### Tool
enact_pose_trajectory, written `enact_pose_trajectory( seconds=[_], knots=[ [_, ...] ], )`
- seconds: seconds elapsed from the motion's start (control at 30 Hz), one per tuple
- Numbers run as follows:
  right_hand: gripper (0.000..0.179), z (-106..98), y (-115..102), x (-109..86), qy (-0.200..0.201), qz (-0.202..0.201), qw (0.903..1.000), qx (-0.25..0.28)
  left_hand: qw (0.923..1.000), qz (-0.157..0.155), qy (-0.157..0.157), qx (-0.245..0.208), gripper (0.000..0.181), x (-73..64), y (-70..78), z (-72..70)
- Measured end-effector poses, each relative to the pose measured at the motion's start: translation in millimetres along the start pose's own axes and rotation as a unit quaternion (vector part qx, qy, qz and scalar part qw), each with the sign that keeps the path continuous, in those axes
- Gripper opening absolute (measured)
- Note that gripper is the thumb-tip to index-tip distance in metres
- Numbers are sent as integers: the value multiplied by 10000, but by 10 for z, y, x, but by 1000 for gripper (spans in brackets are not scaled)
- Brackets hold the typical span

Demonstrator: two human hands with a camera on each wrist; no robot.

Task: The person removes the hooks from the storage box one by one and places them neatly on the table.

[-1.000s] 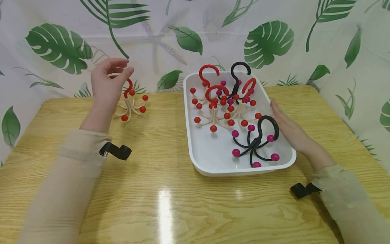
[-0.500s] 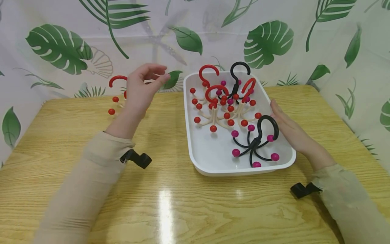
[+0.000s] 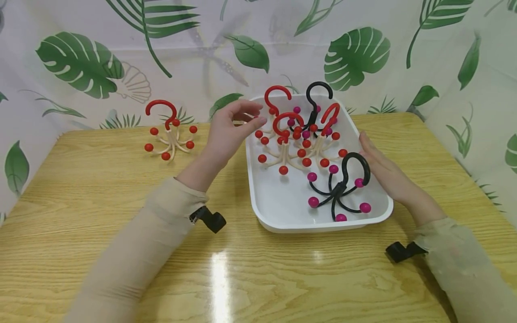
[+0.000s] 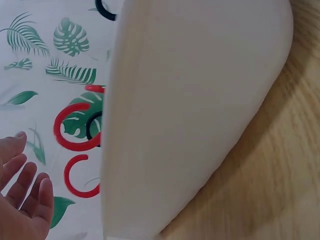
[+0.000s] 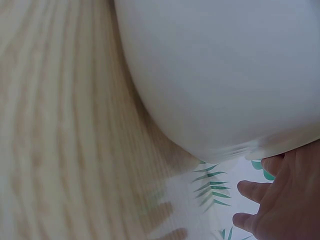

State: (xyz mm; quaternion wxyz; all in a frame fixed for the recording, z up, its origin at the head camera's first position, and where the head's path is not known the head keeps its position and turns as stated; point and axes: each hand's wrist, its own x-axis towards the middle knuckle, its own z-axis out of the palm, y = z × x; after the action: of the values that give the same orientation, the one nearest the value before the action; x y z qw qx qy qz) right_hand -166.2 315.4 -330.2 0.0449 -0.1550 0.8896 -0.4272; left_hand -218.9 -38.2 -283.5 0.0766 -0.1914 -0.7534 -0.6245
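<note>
My left hand (image 3: 226, 134) hovers at the left rim of a white plastic tray (image 3: 278, 197), its fingers loosely bent with nothing between them. In the left wrist view that hand (image 4: 25, 202) is apart from the red hook ends showing above the tray wall. Straight fingers of my right hand (image 3: 385, 177) rest against the tray's right side. Inside the tray stand several multi-arm hanger hooks: beige ones with red hooks and red balls (image 3: 284, 152), and black ones with magenta balls (image 3: 338, 190). One more red-and-beige hanger hook (image 3: 173, 140) stands on the table at left.
The tray sits on a wood-grain table (image 3: 181, 269). A white curtain with green leaf prints (image 3: 299, 49) hangs behind the table's back edge. Each sleeve carries a black wrist camera, one on the left sleeve (image 3: 208, 218) and one on the right (image 3: 405, 251).
My left hand has moved right, from beside the lone hanger hook on the table to the tray's left rim. My right hand and the tray stay in place.
</note>
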Motion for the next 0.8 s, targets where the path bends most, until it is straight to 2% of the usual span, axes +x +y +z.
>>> enact_pose_trajectory(
  seconds=[0.27, 0.8],
  knots=[
    [54, 1, -6, 4, 7, -39, 10000, -54, 9988, -388, -272, 139, 35, -11, -87, 168],
    [54, -5, -2, 1, -4, 38, 10000, -52, 9969, -638, -424, 198, 37, 0, -136, 321]
  ],
)
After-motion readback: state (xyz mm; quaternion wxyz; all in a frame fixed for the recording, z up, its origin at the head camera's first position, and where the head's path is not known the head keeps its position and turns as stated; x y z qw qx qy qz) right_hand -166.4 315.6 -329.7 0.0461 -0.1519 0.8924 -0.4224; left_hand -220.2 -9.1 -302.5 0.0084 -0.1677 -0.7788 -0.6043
